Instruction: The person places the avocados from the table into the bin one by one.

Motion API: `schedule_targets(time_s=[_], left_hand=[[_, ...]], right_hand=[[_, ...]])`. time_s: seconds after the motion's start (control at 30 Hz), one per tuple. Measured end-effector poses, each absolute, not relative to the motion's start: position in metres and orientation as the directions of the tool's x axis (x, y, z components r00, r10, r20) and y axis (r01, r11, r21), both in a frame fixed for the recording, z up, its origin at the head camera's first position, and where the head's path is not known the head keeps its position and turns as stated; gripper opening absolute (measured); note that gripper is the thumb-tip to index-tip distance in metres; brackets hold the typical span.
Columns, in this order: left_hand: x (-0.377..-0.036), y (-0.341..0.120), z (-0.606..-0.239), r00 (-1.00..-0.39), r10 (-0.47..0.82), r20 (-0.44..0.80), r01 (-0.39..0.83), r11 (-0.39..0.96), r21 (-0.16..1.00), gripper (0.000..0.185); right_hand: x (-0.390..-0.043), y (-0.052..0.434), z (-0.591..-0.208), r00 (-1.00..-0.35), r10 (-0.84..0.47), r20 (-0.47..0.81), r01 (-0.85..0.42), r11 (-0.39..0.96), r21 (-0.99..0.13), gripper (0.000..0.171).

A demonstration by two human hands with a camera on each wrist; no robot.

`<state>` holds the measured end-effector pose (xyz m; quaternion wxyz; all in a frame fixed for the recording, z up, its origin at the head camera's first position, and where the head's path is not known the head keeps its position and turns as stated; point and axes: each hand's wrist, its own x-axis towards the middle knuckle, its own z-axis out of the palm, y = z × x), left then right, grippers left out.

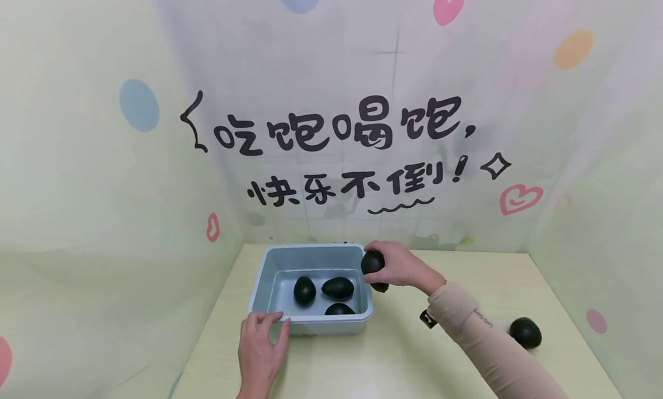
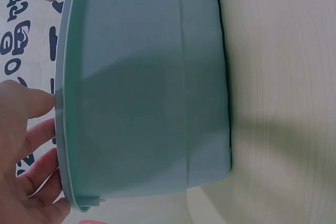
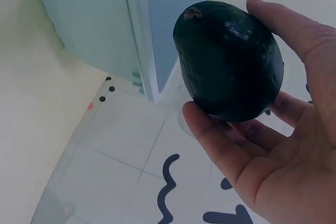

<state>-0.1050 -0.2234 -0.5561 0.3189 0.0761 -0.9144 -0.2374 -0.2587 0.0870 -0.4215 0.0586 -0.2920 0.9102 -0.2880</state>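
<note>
Backdrop (image 1: 331,99): pale printed sheet on three sides, black lettering, hearts and coloured dots.

Desk (image 1: 414,364): light wood-grain top, carrying everything below.

Tub (image 1: 311,324): pale blue-grey plastic, rectangular, at the desk's far centre. The left wrist view shows its outer wall (image 2: 152,87) side-on, base resting on the desk.

Left hand (image 1: 261,347): fingers straight and spread, tips resting on the tub's near rim at its left corner; nothing gripped. In the left wrist view the fingertips (image 2: 39,103) touch the rim edge.

Right hand (image 1: 396,266): at the tub's far right corner, fingers and thumb curled round a held avocado (image 1: 373,262), which sits level with the rim, just outside or over it. The right wrist view shows this dark fruit (image 3: 228,61), stem end up, cradled in the fingers beside the tub wall.

Avocados in tub (image 1: 338,288): three, dark, lying on the floor of the tub.

Loose avocado (image 1: 525,332): on the desk to the right, well apart from the tub, beyond the right forearm's beige sleeve (image 1: 476,330).
</note>
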Motion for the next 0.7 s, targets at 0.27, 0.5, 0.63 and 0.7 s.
schedule_targets(time_s=[0.27, 0.5, 0.63, 0.7], left_hand=[[-0.105, -0.224, -0.557, -0.778, -0.285, 0.561, 0.022, 0.879, 0.477, 0.02], [-0.105, -0.223, -0.557, -0.77, -0.285, 0.571, 0.028, 0.879, 0.476, 0.019], [-0.105, -0.223, -0.557, -0.769, -0.287, 0.571, 0.027, 0.878, 0.477, 0.019], [-0.105, -0.223, -0.557, -0.767, -0.288, 0.573, 0.028, 0.878, 0.478, 0.02]], right_hand=[[-0.256, 0.067, -0.43, -0.793, -0.609, 0.036, -0.525, 0.652, -0.547, 0.06], [-0.255, 0.051, -0.435, -0.763, -0.646, 0.019, -0.551, 0.634, -0.543, 0.058], [-0.253, 0.042, -0.437, -0.754, -0.657, 0.018, -0.55, 0.617, -0.563, 0.058], [-0.251, 0.038, -0.438, -0.748, -0.664, 0.018, -0.556, 0.611, -0.564, 0.058]])
